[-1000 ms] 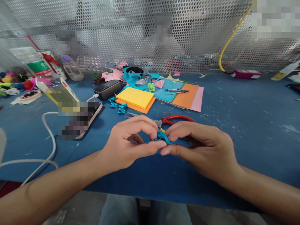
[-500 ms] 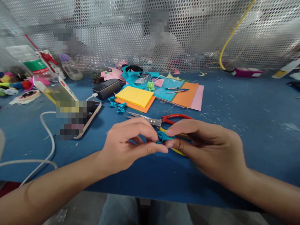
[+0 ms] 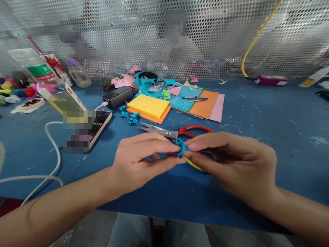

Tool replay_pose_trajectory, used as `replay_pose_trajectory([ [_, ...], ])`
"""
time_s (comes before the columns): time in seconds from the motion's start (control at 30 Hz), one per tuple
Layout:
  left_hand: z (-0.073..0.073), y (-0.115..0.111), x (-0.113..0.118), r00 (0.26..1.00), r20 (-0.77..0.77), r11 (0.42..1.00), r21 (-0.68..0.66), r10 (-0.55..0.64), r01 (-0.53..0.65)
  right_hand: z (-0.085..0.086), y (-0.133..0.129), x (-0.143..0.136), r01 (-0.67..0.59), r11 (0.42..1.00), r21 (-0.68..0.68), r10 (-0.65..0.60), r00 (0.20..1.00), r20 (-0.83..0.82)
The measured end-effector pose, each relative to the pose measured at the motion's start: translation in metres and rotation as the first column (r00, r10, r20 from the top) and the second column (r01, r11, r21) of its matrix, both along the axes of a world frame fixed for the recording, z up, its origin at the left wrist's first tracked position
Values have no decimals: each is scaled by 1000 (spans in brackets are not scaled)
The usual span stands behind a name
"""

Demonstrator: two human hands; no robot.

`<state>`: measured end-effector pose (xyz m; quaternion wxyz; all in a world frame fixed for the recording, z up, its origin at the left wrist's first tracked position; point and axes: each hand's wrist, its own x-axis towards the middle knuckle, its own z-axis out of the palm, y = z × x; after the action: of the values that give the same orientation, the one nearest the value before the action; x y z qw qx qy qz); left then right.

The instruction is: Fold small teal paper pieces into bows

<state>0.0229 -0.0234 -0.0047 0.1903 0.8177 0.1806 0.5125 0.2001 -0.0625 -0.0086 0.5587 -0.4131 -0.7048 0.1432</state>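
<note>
Between both hands, above the table's front half, is a small folded piece of blue paper (image 3: pixel 181 148) with curled edges. My right hand (image 3: pixel 236 164) pinches its right side between thumb and forefinger. On its left side, my left hand (image 3: pixel 142 159) grips the edge with thumb and fingertips. Behind and partly beneath the hands lie scissors (image 3: pixel 167 132) with one red and one yellow handle; the right hand covers part of the handles. Several similar folded blue paper pieces (image 3: pixel 133 118) rest left of a stack of yellow paper (image 3: pixel 149 105).
At left, a phone (image 3: pixel 101 125) lies by a leaning plastic bottle (image 3: pixel 55 85) and a white cable (image 3: pixel 58 154). A black box-shaped device (image 3: pixel 118 97), paper scraps (image 3: pixel 146 84), coloured sheets (image 3: pixel 204 106) and pens (image 3: pixel 195 99) lie farther back. A perforated metal screen (image 3: pixel 218 41) borders the table.
The blue paper has turned between my fingers, so its curled end now stands more upright. My left fingers have straightened a little, and both hands have shifted slightly right.
</note>
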Motion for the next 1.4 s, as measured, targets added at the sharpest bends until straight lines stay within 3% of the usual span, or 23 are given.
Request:
replay_pose_trajectory([
  [0.13, -2, -2, 2, 998, 29, 998, 38, 51, -52, -2, 3, -2, -52, 998, 28, 54, 996, -76],
  [0.3, 1, -3, 1, 999, 43, 997, -70, 23, -20, -1, 4, -4, -125, 990, 69, 128, 991, -41],
  [0.6, 4, -1, 0, 997, 73, 955, -296, 1, 21, -6, -3, -2, 45, 999, 27, -45, 999, 9],
  [0.87, 5, -1, -1, 990, 116, 911, -394, -81, 121, -4, -7, 2, 21, 995, 101, -32, 994, 107],
  [1.0, 6, -1, 0, 987, 113, 927, -345, -116, 148, -4, -8, 4, 0, 994, 105, -13, 992, 122],
  [1.13, 7, -2, 0, 996, 67, 973, -220, -51, 65, -6, -8, 4, -30, 994, 105, 15, 990, 139],
  [1.4, 6, -4, -1, 997, 46, 980, -188, -56, 64, 9, -13, 4, -131, 984, 123, 86, 944, 319],
])
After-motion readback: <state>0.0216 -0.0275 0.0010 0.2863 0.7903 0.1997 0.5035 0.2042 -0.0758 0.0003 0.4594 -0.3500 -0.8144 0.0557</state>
